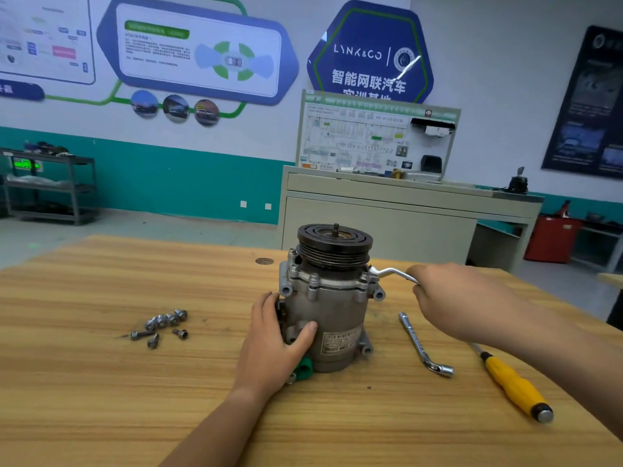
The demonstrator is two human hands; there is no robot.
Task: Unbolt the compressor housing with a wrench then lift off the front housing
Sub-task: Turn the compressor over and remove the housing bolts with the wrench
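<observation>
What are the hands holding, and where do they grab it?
The right hand grips the wrench by its handle end; left hand clasps the compressor low on its side.

Dull, grey cast-metal compressor (328,318), its black pulley (334,244) matt and ribbed. A bright polished steel wrench (391,273) gleams at its rim. Glossy yellow plastic on the screwdriver handle (512,382). Shiny bolts (161,326) on a smooth, streaky-grained wooden desk (101,382).

A yellow-handled screwdriver (512,385) is laid on the wooden table (101,399) at near right. A grey cabinet (371,224) topped by a wiring board (357,139) is seen beyond; a metal rack (50,189) is placed far left.
</observation>
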